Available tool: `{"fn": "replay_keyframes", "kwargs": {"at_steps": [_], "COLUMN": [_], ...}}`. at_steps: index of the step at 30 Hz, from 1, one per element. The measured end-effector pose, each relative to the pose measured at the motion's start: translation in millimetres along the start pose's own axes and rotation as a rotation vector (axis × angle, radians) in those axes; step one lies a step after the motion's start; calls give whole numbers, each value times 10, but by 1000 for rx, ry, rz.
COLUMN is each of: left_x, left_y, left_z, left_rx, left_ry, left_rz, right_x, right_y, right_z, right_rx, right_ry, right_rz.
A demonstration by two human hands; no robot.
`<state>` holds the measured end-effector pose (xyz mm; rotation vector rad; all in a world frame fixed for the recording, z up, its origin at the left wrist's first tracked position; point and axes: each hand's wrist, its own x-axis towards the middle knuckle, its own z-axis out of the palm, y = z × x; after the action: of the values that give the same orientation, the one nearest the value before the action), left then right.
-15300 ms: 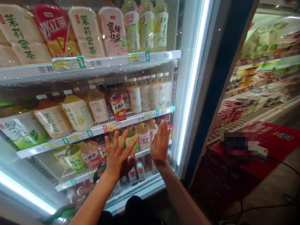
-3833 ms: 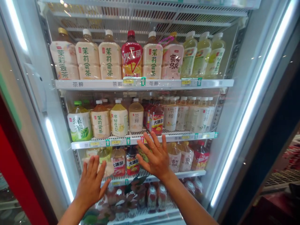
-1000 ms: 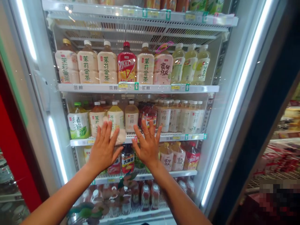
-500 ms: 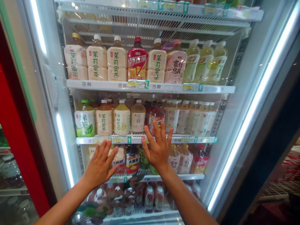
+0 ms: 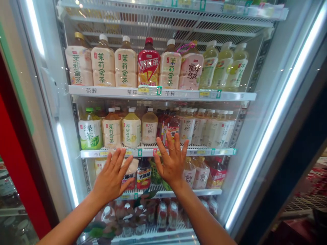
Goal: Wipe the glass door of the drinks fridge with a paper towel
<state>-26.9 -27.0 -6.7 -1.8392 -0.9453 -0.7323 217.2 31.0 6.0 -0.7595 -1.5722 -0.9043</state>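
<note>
My left hand (image 5: 111,180) lies flat on the glass door (image 5: 251,64) of a drinks fridge, fingers spread and pointing up. A pale, cloth-like patch (image 5: 132,165) shows at its fingertips; I cannot tell what it is. My right hand (image 5: 173,163) is pressed flat on the same glass a little higher and to the right, fingers apart, holding nothing. Behind the glass, level with both hands, stand small tea bottles (image 5: 143,174) on a wire shelf (image 5: 168,193).
Large tea bottles (image 5: 125,66) fill the upper shelf and mid-size ones (image 5: 131,127) the shelf below. A lit strip runs down the fridge's right frame (image 5: 270,126) and another down the left (image 5: 66,163). A red panel (image 5: 15,163) stands at far left.
Over the last second my left hand slid down the glass from the middle shelf edge to the shelf below. My right hand shifted slightly right. The view moved a little.
</note>
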Motion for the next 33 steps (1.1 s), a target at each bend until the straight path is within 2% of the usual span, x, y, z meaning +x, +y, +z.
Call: {"fn": "replay_keyframes", "kwargs": {"at_steps": [3, 5, 7, 9, 11, 13, 16, 18, 20, 22, 24, 28, 30, 33], "left_x": [301, 358, 247, 100, 82, 246, 571, 625, 538, 460, 534, 1040, 1163, 947], "left_y": [-82, -13, 166, 349, 430, 402, 357, 440, 593, 733, 801, 851, 948, 1207], "left_z": [-77, -47, 52, 156, 202, 182, 147, 185, 254, 302, 296, 234, 269, 437], "left_rx": [11, 13, 6, 8, 13, 9, -6, -15, -22, -21, -18, -21, -28, -56], "left_ry": [68, 100, 71, 0, -28, -2, 77, 94, 61, 6, -19, 34, 37, -31], "left_rz": [-115, -164, -94, 47, 119, 88, -29, -31, 42, 126, 153, 96, 122, 275], "right_x": [4, 6, 8, 8, 9, 10, 9, 2, -18, -59, -123, -306, -402, -519], "right_y": [-6, -10, -12, -10, -6, -5, -13, -9, 33, 144, 337, 824, 990, 1065], "right_z": [-2, -8, -19, -30, -35, -29, -12, -23, -75, -170, -286, -447, -462, -431], "right_rx": [-8, -12, -5, 11, 25, 35, 38, 39, 60, 93, 96, -16, -51, -56], "right_ry": [-2, -11, -19, -24, -25, -22, -15, -17, -47, -89, -100, -26, -19, -15], "right_rz": [8, 16, 23, 26, 28, 29, 31, 28, 7, -12, 5, 149, 179, 148]}}
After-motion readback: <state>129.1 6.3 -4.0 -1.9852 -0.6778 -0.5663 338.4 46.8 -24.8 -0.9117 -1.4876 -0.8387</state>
